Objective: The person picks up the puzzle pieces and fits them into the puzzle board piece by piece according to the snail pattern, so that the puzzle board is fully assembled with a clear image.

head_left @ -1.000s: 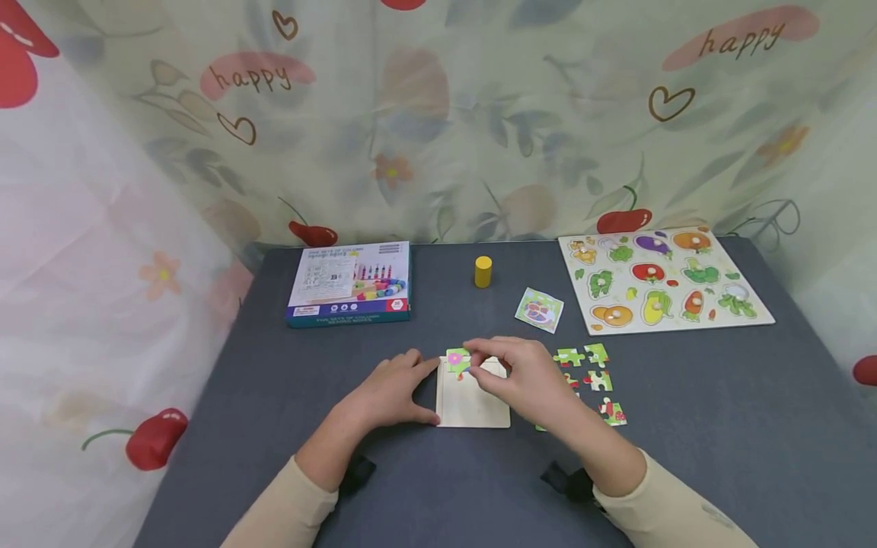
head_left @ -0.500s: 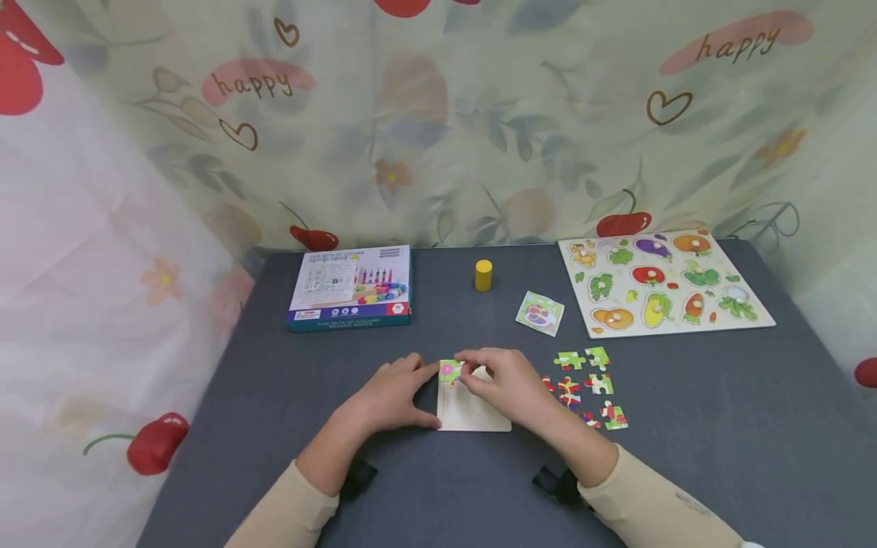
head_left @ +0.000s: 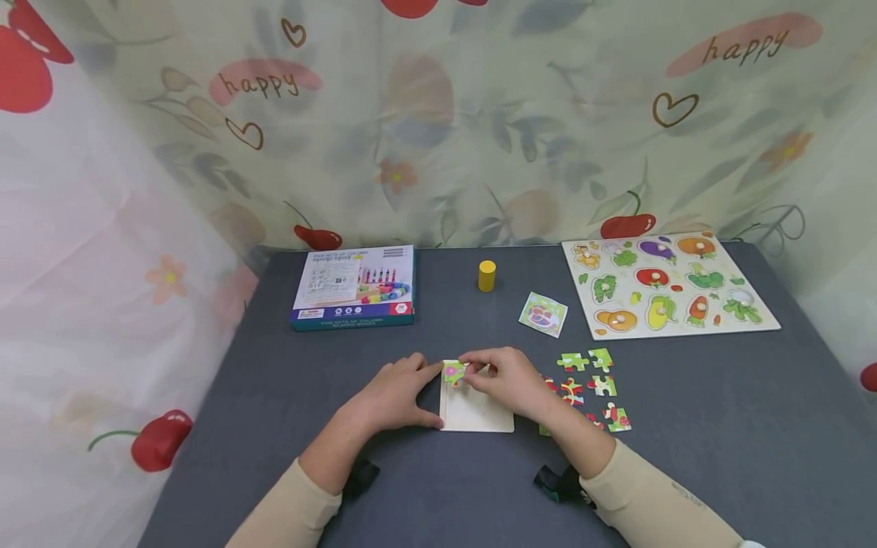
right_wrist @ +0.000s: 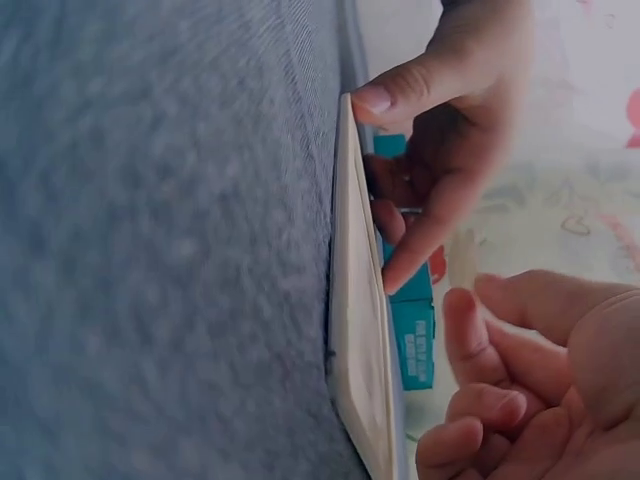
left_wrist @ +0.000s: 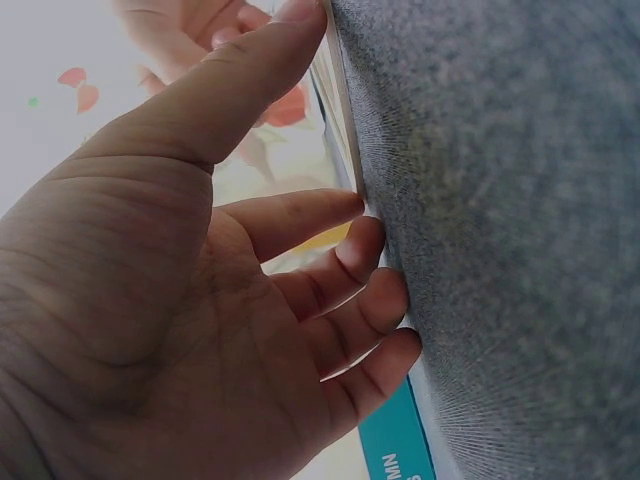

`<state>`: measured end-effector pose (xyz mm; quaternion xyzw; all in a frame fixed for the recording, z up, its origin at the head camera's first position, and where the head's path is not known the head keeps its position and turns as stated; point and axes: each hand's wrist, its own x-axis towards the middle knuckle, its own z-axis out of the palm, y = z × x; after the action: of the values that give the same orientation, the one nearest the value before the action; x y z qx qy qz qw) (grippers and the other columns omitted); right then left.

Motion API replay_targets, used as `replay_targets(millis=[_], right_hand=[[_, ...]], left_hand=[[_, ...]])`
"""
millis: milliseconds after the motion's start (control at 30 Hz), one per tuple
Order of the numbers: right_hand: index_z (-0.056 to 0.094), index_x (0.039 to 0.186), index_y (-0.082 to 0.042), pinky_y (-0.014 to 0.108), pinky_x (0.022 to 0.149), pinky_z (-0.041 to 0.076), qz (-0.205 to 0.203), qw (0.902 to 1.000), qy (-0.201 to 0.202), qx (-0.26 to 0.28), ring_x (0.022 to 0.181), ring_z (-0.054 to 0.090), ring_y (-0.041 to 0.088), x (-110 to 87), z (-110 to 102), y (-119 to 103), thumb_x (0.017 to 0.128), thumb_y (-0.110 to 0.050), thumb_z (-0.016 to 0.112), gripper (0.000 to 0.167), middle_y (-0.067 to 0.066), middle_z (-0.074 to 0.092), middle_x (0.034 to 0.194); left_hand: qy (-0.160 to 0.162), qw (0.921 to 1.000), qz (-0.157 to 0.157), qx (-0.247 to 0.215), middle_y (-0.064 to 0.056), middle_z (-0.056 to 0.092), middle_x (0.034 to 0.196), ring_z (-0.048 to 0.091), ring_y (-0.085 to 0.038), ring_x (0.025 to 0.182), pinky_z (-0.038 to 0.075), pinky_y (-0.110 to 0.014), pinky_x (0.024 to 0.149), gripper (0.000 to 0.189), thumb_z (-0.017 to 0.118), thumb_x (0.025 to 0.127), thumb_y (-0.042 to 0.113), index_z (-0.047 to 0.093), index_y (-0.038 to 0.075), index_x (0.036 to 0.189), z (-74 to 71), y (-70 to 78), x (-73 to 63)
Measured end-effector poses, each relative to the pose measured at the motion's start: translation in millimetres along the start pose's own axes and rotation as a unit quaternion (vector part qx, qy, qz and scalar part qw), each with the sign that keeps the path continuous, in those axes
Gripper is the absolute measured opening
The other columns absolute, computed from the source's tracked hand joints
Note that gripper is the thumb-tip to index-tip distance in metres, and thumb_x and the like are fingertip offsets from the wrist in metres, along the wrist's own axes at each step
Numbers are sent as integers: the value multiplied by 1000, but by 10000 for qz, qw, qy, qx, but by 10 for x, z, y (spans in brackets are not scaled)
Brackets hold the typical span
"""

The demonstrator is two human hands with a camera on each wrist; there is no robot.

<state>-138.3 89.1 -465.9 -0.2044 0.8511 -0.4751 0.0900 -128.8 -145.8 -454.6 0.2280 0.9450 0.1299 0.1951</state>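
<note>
The puzzle piece (head_left: 451, 371) has moved down the board (head_left: 478, 411), left hand (head_left: 393, 392) spread, grip of right hand (head_left: 511, 382) unclear.

You are working in what looks like a screened-off play corner: a curtain (head_left: 489, 84) printed with cherries and "happy" stands behind your grey table (head_left: 719, 434), which carries jigsaw pieces (head_left: 603, 386) and a vegetable board (head_left: 622, 283). Whether it is in a home, you cannot tell.
</note>
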Motion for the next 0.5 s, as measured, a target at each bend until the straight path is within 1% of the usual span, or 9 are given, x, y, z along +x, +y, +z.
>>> replay_targets(millis=[100, 167, 333, 500], right_hand=[[78, 114, -7, 26, 51, 36, 115, 9999, -27, 22, 54, 46, 9, 16, 36, 38, 93, -13, 76, 21, -6, 70, 87], [78, 113, -7, 26, 52, 37, 131, 9999, -16, -60, 55, 47, 9, 27, 69, 65, 93, -13, 76, 21, -6, 71, 87], [79, 111, -6, 25, 54, 37, -50, 9986, 197, -498, 56, 45, 5, 42, 155, 123, 90, -12, 78, 21, -8, 69, 82], [79, 108, -5, 25, 56, 38, -183, 9963, 386, -751, 60, 46, 5, 45, 198, 154, 87, -10, 80, 21, -9, 59, 75]], left_hand=[[-6, 10000, 10, 29, -3, 52, 115, 48, -20, 95, 42, -38, 81, 95, 84, 78, 58, 48, 15, 155, 3, -1, -2], [-4, 10000, 25, 58, -3, 52, 114, 48, -20, 94, 42, -38, 81, 95, 84, 79, 58, 47, 16, 155, 6, -2, 0], [24, 9999, 70, 105, -2, 52, 112, 47, -19, 93, 40, -37, 80, 95, 83, 79, 60, 48, 16, 155, 10, -6, 9], [40, 9999, 78, 131, -2, 52, 112, 47, -19, 92, 40, -36, 80, 95, 83, 79, 60, 48, 15, 155, 14, -14, 5]])
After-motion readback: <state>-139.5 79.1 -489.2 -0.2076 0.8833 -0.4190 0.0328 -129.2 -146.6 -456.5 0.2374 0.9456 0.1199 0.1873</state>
